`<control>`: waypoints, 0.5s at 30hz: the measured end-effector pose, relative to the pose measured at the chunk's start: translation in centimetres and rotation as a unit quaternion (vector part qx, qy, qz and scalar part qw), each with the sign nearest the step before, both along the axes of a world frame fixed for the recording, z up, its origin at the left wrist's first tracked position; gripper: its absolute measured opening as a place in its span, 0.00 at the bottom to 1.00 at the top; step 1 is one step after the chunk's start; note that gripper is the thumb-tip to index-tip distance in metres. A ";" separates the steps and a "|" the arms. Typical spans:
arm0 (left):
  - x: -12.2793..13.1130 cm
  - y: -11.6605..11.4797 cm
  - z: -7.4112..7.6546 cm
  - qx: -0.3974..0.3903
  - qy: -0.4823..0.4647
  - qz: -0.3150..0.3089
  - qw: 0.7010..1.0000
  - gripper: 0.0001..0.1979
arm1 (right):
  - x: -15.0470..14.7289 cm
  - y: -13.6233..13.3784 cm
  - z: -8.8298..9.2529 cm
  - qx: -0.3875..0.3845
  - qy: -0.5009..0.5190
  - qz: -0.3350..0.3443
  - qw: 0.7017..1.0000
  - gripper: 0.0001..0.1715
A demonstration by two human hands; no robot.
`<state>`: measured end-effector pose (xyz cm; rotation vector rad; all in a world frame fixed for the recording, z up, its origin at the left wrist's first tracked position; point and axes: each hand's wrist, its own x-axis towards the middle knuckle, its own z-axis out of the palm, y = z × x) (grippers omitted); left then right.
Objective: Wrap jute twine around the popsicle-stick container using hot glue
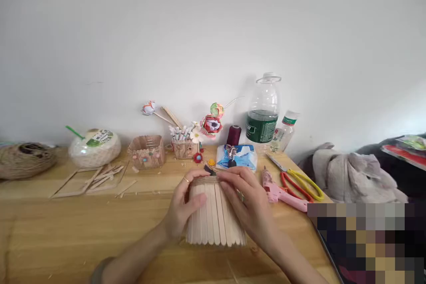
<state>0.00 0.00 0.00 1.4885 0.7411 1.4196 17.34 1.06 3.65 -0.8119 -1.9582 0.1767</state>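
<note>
1. In the head view, gripping the stick piece (213, 222) from 9 o'clock with the left hand (184, 206), thumb flat against its front, fingers bent round toward the rim.
2. Also closed on it, from 3 o'clock, with the right hand (248, 202), fingertips touching the twine band (203, 180).
3. Held mid-view, low over the table (100, 230), narrow banded end toward 12 o'clock, rounded stick tips toward 6. Cannot tell whether resting on the wood.
4. Toward 10 o'clock from there: basket (146, 160), then coconut (95, 147) with a green straw (74, 131). Lower, between 9 and 10: loose scraps (104, 178), and farther out the twine ball (26, 162).
5. At 11: pot (185, 150) full of white tubes (179, 133). At 12: red paper flower (211, 125).
6. Toward 1: tissue pack (246, 156) under keys (231, 151), spool (234, 135) and big bottle (262, 126) behind.
7. Between 2 and 3: pink glue gun (278, 194), just beside scissors (301, 185).
</note>
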 end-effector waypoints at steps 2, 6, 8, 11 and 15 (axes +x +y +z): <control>0.3 -0.2 0.5 0.024 0.016 0.030 0.999 0.11 | 0.0 -0.1 -0.4 0.004 0.016 -0.003 1.000 0.11; 0.7 -0.6 1.0 0.067 0.029 0.073 0.995 0.08 | 0.0 -0.5 -0.7 0.023 0.042 0.000 0.999 0.10; 0.7 -0.8 0.9 0.083 0.028 0.081 0.993 0.08 | 0.0 -0.8 -0.7 0.032 0.051 0.003 0.998 0.10; 0.8 -0.9 0.7 0.100 0.031 0.088 0.991 0.08 | 0.0 -0.9 -0.5 0.044 0.057 0.004 0.997 0.11; 0.7 -0.8 0.5 0.115 0.042 0.091 0.988 0.08 | 0.0 -1.0 -0.1 0.063 0.058 0.002 0.996 0.11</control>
